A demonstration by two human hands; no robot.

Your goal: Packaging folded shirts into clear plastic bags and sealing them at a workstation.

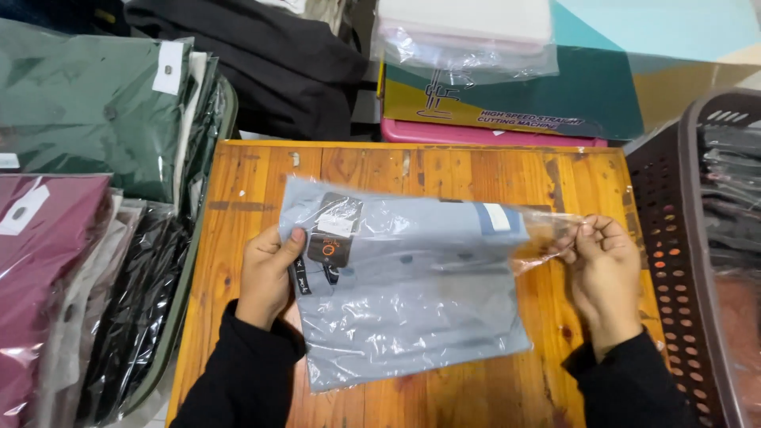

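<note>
Pinching the clear bag (412, 293) at both ends, left hand (268, 273) and right hand (604, 273) keep the folded grey garment (420, 238) flat above the wooden table (238, 206)

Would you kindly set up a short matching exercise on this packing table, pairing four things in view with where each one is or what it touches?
Things:
1. left hand
2. right hand
3. brown perforated basket
4. stack of bagged garments

Places:
A. at the right edge of the wooden table
B. pinching the clear open end of the plastic bag
C. piled to the left of the table
D. gripping the end of the bagged light blue garment by its black hang tag

Pairs: 1-D, 2-B, 3-A, 4-C
</note>
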